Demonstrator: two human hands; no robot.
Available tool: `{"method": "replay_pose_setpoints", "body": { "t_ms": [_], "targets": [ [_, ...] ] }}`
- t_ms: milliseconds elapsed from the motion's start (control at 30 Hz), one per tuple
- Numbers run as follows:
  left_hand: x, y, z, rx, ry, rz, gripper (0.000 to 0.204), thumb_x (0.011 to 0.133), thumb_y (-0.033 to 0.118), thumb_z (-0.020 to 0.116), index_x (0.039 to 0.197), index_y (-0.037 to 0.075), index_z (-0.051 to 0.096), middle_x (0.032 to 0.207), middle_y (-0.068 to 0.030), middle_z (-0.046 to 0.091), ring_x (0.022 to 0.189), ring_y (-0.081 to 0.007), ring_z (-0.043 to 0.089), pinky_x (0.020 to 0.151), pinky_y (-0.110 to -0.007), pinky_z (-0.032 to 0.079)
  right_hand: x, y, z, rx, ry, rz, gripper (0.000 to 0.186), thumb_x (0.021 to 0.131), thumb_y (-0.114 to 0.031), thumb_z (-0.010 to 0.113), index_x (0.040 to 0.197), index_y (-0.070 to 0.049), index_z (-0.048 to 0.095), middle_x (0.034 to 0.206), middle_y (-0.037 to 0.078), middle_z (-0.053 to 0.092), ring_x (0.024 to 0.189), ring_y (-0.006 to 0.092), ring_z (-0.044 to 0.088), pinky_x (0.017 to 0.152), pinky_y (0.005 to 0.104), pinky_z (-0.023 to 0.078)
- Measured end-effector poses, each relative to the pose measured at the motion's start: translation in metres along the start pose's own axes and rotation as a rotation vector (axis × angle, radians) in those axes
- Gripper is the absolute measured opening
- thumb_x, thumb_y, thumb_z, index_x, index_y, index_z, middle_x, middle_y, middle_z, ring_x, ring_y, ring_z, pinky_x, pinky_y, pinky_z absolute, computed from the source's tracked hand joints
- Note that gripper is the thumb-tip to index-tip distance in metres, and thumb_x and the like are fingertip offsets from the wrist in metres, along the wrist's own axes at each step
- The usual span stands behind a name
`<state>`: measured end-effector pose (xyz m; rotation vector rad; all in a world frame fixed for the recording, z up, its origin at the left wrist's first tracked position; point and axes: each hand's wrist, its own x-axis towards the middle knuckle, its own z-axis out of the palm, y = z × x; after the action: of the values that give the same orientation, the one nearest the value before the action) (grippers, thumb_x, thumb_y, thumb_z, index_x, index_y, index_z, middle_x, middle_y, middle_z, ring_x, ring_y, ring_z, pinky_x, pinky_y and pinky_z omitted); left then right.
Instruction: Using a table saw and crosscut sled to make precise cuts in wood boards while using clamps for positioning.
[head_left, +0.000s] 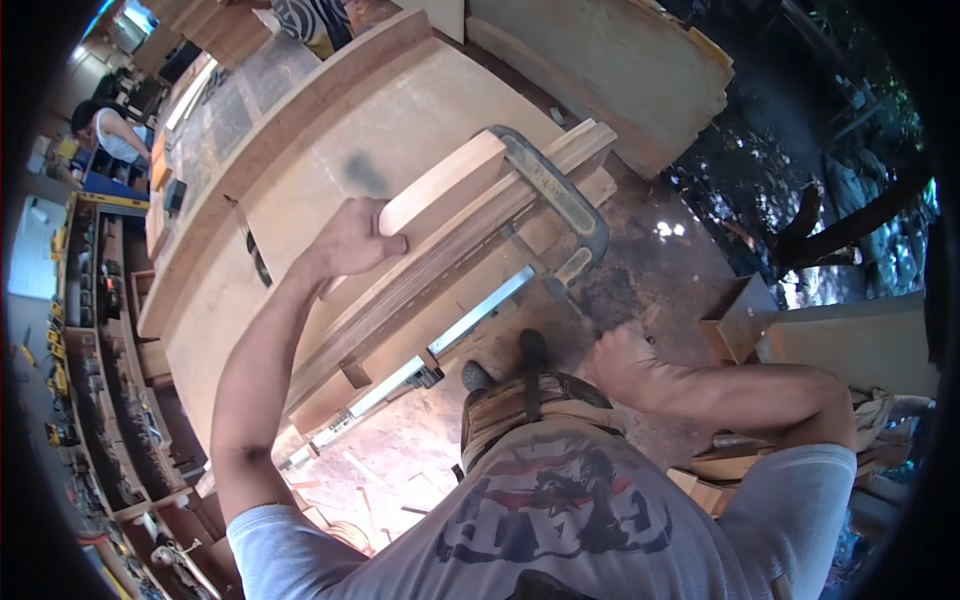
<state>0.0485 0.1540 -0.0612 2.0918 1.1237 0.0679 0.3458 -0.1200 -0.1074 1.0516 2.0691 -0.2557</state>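
Observation:
My left hand (352, 240) is closed round a thick pale wooden board (445, 190), its thumb on the near face. This board stands against a long stack of wooden strips (430, 265) along the bench's near edge. A dark C-clamp (560, 195) spans the far right end of the board and strips. Below the clamp's lower end my right hand (622, 362) is closed in a fist at its screw. The handle is mostly hidden by the fingers.
A bar clamp (430, 360) with a silver rail runs along the bench's near side. The large wooden panel (300, 150) on the bench has a raised curved edge. Tool shelves (110, 350) line the left, where another person (120, 135) bends over. Wood scraps (365, 500) litter the floor.

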Motion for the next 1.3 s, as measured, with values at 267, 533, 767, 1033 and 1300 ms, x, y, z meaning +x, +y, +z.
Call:
{"method": "replay_pose_setpoints", "body": {
  "t_ms": [267, 533, 767, 1033, 1300],
  "targets": [
    [-0.006, -0.007, 0.001, 0.008, 0.029, 0.067, 0.041, 0.074, 0.019, 0.077, 0.105, -0.006, 0.074, 0.09, -0.0235, 0.077, 0.083, -0.0326, 0.074, 0.081, -0.042, 0.057, -0.001, 0.026, -0.004, 0.353, -0.042, -0.03, 0.027, 0.095, -0.025, 0.06, 0.11, -0.016, 0.08, 0.104, 0.015, 0.078, 0.101, 0.0349, 0.076, 0.084, 0.0467, 0.062],
    [-0.008, 0.006, 0.0, -0.063, -0.045, -0.093, 0.039, 0.075, 0.014, 0.078, 0.107, -0.007, 0.072, 0.08, -0.017, 0.074, 0.074, -0.0187, 0.067, 0.072, -0.037, 0.055, 0.019, 0.051, 0.054, 0.588, 0.307, -0.284, 0.018, 0.086, -0.036, 0.065, 0.09, -0.02, 0.074, 0.065, 0.012, 0.068, 0.062, 0.0337, 0.071, 0.057, 0.0522, 0.055],
    [-0.008, 0.008, -0.006, -0.03, -0.08, -0.154, 0.039, 0.078, 0.009, 0.077, 0.114, -0.007, 0.072, 0.09, -0.0069, 0.074, 0.08, -0.0098, 0.063, 0.073, -0.031, 0.052, 0.044, 0.056, 0.085, 0.789, 0.83, -0.466, 0.016, 0.075, -0.038, 0.075, 0.071, -0.025, 0.067, 0.048, 0.003, 0.054, 0.045, 0.0256, 0.061, 0.045, 0.0438, 0.048],
    [-0.007, -0.004, -0.005, -0.086, -0.029, -0.032, 0.041, 0.079, 0.01, 0.08, 0.117, -0.005, 0.072, 0.08, -0.0126, 0.075, 0.072, -0.0133, 0.065, 0.069, -0.034, 0.054, 0.055, 0.047, 0.085, 0.779, 1.139, -0.446, 0.017, 0.076, -0.033, 0.082, 0.077, -0.022, 0.068, 0.056, 0.001, 0.054, 0.054, 0.0229, 0.061, 0.055, 0.0397, 0.05],
    [-0.007, 0.008, -0.004, -0.065, -0.049, -0.095, 0.038, 0.08, 0.011, 0.08, 0.114, -0.005, 0.072, 0.089, -0.0096, 0.076, 0.079, -0.0109, 0.066, 0.071, -0.031, 0.054, 0.061, 0.038, 0.108, 0.77, 0.856, -0.466, 0.016, 0.083, -0.037, 0.074, 0.089, -0.025, 0.065, 0.064, 0.007, 0.057, 0.06, 0.033, 0.066, 0.049, 0.0512, 0.049]
  ]
}}
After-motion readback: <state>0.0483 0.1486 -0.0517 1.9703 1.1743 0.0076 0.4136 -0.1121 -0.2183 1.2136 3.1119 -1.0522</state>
